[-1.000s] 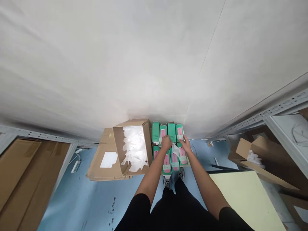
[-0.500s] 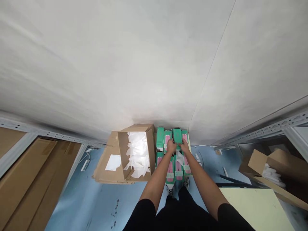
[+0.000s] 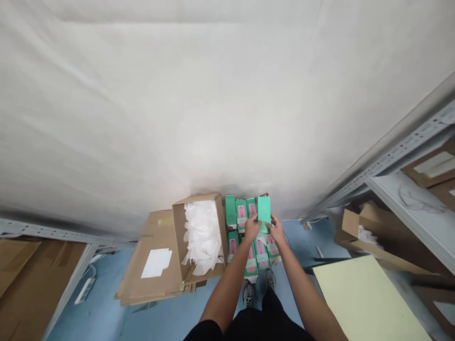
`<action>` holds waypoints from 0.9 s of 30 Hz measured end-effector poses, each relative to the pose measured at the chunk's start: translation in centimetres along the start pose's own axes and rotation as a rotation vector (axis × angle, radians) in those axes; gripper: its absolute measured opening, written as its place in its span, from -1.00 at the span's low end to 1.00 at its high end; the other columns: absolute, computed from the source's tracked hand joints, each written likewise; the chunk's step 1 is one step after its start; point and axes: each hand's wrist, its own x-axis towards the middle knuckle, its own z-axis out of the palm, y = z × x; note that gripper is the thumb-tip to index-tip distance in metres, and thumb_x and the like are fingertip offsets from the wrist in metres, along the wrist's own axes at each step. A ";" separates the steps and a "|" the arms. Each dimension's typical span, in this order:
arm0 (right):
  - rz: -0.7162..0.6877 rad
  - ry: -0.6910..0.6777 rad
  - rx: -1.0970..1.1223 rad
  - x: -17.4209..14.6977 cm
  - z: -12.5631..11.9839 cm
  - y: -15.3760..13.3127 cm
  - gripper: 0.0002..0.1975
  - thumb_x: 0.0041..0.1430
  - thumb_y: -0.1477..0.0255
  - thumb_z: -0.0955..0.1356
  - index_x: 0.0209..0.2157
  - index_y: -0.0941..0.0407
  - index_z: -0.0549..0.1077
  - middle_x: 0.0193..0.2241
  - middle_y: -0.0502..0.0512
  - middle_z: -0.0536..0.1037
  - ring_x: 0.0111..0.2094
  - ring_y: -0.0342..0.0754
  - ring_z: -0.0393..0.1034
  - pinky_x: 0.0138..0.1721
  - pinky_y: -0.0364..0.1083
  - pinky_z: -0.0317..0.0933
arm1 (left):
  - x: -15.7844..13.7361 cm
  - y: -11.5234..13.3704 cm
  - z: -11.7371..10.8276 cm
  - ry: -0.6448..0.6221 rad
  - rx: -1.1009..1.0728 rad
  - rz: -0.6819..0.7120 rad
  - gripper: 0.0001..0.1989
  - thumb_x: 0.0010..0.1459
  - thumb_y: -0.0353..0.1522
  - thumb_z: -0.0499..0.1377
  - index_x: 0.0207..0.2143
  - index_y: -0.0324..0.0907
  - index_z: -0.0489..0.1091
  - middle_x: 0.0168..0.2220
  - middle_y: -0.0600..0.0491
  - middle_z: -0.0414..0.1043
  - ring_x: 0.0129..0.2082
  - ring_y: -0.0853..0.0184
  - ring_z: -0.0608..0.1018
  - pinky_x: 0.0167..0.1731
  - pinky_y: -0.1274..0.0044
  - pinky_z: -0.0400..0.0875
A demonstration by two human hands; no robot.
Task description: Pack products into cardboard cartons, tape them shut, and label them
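Green box [image 3: 263, 209], at the frame's lower centre, now looks lifted above the pink-windowed boxes [image 3: 242, 214], so I judge it free of its row. Left hand [image 3: 252, 228] and right hand [image 3: 276, 231] have fingers gripping its lower end.

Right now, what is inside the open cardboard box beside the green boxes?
White papery sheets lie heaped inside the cardboard box; anything beneath them is covered and cannot be seen.

Green box [image 3: 264, 209] (in both hands [image 3: 252, 228] [image 3: 276, 231]), carton [image 3: 221, 232]
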 end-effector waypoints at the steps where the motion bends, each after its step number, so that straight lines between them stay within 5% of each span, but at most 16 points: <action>1: 0.025 0.015 0.015 -0.7 -0.7 -0.4 -0.35 0.01 0.23 0.39 0.17 0.10 0.48 0.09 0.29 0.59 0.06 0.23 0.51 0.05 0.21 0.43 | -0.7 0.1 0.4 -0.001 -0.020 0.019 -0.54 0.15 -0.50 0.20 0.12 -0.17 0.53 0.10 -0.07 0.58 0.07 0.17 0.60 0.12 0.32 0.46; 7: 0.066 0.110 0.065 -4.9 -6.2 -3.1 -0.37 -0.02 0.27 0.39 0.14 0.07 0.51 0.10 0.26 0.59 0.10 0.23 0.50 -0.02 0.16 0.48 | -4.4 1.1 5.0 -0.089 -0.177 0.075 -0.47 0.13 -0.50 0.20 0.18 -0.16 0.45 0.13 -0.14 0.54 0.06 0.15 0.60 0.10 0.29 0.48; 13: 0.080 0.308 0.208 -9.6 -13.6 -3.9 -0.38 -0.13 0.38 0.43 0.07 0.06 0.55 0.10 0.22 0.60 0.09 0.22 0.50 0.00 0.12 0.45 | -7.3 2.0 11.5 -0.237 -0.317 0.109 -0.53 0.00 -0.41 0.34 0.02 -0.16 0.48 -0.01 -0.13 0.60 -0.02 0.12 0.63 0.06 0.22 0.50; 18: 0.076 0.498 0.251 -15.4 -22.7 -3.9 -0.43 -0.14 0.39 0.43 0.02 0.02 0.56 0.08 0.16 0.61 0.09 0.19 0.48 0.06 0.13 0.40 | -11.4 4.1 20.4 -0.445 -0.262 0.123 -0.52 -0.06 -0.41 0.37 -0.02 -0.15 0.47 -0.04 -0.13 0.60 -0.08 0.16 0.63 0.04 0.24 0.50; 27: 0.108 0.858 0.329 -31.1 -39.4 -1.4 -0.46 -0.17 0.41 0.44 -0.03 0.02 0.55 0.07 0.16 0.60 0.07 0.20 0.49 0.12 0.18 0.33 | -24.9 7.3 37.2 -0.867 -0.045 0.132 -0.44 -0.08 -0.44 0.37 0.05 -0.16 0.43 -0.09 -0.09 0.59 -0.11 0.19 0.64 -0.06 0.34 0.54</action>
